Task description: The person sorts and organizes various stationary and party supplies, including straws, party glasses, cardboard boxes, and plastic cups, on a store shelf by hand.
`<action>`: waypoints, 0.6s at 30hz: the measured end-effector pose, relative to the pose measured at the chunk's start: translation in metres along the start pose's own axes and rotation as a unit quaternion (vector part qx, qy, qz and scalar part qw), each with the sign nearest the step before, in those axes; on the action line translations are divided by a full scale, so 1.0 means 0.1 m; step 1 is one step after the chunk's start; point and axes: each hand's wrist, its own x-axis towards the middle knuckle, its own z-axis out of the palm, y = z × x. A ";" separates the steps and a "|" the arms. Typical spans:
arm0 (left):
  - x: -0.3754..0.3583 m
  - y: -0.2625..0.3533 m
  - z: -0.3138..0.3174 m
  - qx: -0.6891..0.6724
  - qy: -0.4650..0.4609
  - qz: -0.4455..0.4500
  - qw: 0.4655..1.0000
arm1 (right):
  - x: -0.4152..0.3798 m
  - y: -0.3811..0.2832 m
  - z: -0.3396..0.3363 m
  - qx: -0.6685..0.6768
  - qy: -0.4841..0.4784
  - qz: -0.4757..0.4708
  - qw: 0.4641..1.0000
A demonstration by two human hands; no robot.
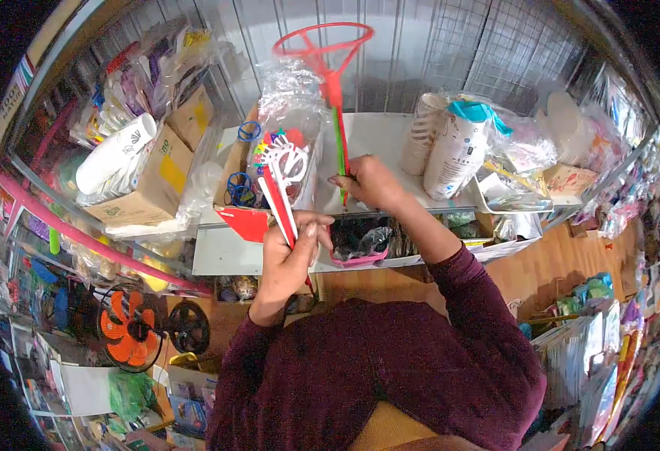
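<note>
**Both hands full of sticks at the shelf**

So the left hand (289,259) is closed round a bunch of white and red sticks (279,204), and the right hand (371,183) is pinching a red-and-green pair (343,154) topped by a red hoop (333,81), up over the shelf (381,131). I'd call this step handling two separate lots; any next move needs a steady pinch, hoop clear of the plastic bag (289,84) at left.

This looks like a shop or its stockroom: bagged goods crowd the white shelf (386,135), with stacked paper cups (456,154) toward its right. Packaged items also hang along the right side (631,188).
</note>
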 end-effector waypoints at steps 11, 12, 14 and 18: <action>0.00 0.03 0.02 -0.053 0.021 0.002 0.998 | -0.04 -0.32 -0.30 0.187 -0.105 0.058 0.975; 0.00 0.04 0.01 -0.068 0.023 0.006 0.997 | -0.08 -0.37 -0.35 0.174 -0.121 0.027 0.977; -0.02 0.11 0.00 -0.061 0.032 -0.012 0.998 | -0.18 -0.45 -0.42 0.169 -0.148 -0.007 0.974; -0.05 0.23 -0.02 -0.157 0.056 -0.004 0.986 | -0.39 -0.64 -0.50 0.164 -0.170 -0.008 0.972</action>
